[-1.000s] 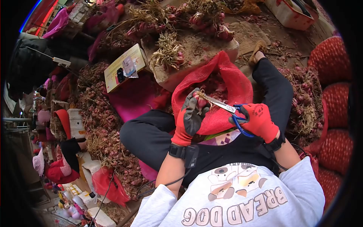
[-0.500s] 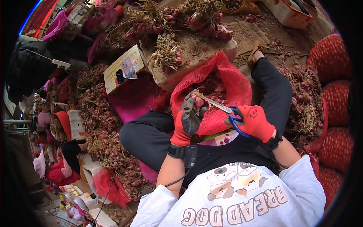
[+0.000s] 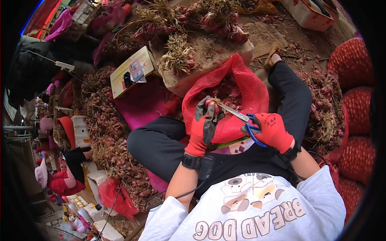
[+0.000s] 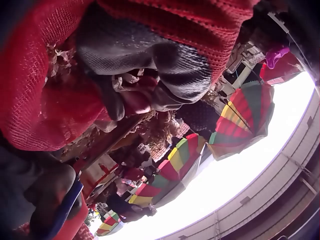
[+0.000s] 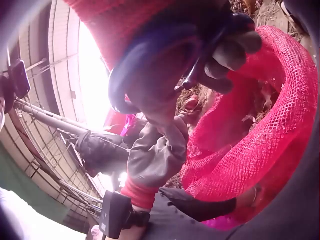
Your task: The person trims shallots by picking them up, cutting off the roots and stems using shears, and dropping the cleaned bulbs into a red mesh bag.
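Observation:
In a red glove with dark palm and fingers, my left hand (image 3: pixel 203 125) grips a few shallots (image 3: pixel 211 105) above the red mesh bag (image 3: pixel 257 90). My right hand (image 3: pixel 275 131), gloved alike, holds blue-handled scissors (image 3: pixel 235 112) whose blades reach the dry stems by the left fingertips. From the left wrist, the shallots (image 4: pixel 136 97) show between the dark fingers, with the blade (image 4: pixel 107 142) passing just below them. In the right wrist view a blue handle loop (image 5: pixel 122 80) circles behind the right fingers. Loose shallots and skins lie inside the open bag.
A stone block (image 3: pixel 213 50) bearing shallot bunches (image 3: pixel 179 54) stands beyond the bag. To its left is a yellow box (image 3: pixel 132 72). Heaped shallots (image 3: pixel 116 144) lie on the left, more (image 3: pixel 321 104) on the right beside filled red mesh sacks (image 3: pixel 352 64). My crossed legs surround the bag.
The left hand has turned slightly and its fingers have closed further over the shallots. The scissors have stayed nearly in place, tips at the stems.

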Tool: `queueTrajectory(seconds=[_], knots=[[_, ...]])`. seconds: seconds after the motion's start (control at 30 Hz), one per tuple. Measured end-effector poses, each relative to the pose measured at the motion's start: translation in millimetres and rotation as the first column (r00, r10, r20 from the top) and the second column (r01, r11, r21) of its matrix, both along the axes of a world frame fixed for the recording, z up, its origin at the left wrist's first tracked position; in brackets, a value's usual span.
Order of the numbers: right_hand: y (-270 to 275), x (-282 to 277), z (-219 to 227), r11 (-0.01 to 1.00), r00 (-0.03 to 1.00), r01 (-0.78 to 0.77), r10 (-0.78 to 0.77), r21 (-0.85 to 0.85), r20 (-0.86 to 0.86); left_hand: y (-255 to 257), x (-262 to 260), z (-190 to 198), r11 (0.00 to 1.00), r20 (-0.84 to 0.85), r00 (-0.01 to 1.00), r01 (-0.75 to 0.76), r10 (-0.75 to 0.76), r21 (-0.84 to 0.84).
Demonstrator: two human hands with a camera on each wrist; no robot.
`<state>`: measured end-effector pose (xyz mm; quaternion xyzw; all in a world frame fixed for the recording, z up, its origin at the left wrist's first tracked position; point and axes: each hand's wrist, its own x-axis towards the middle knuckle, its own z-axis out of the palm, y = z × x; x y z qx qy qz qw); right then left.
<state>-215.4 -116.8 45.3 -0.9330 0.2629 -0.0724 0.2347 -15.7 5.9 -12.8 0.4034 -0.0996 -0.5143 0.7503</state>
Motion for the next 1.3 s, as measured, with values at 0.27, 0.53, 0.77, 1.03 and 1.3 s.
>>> queueTrajectory(seconds=[0.27,0.53,0.77,1.03,1.3], knots=[[6.1,-2.5,-12.8,0.937,0.997,0.073,-0.081,0.342,0.010,-1.0,-2.0,-2.6,1.000,0.016,1.000,-0.001,0.001,0.003],[8.3,4.6,-6.0,0.945,0.991,0.045,-0.084,0.323,0.107,0.2,-1.8,1.8,1.000,-0.029,1.000,-0.005,0.005,0.003],[12.0,8.4,-20.3,0.999,0.993,0.046,-0.047,0.011,0.106,-1.7,-5.8,-6.3,0.997,0.263,0.962,0.049,-0.065,0.066],[5.6,16.1,-33.2,0.996,1.000,-0.025,0.024,-0.089,-0.014,3.1,-2.4,24.4,0.984,0.234,0.963,0.105,-0.136,0.142],[-0.7,21.8,-54.2,0.997,0.999,0.018,-0.022,0.078,0.042,-0.5,4.2,-2.3,0.993,0.070,0.994,0.082,-0.088,0.086]])
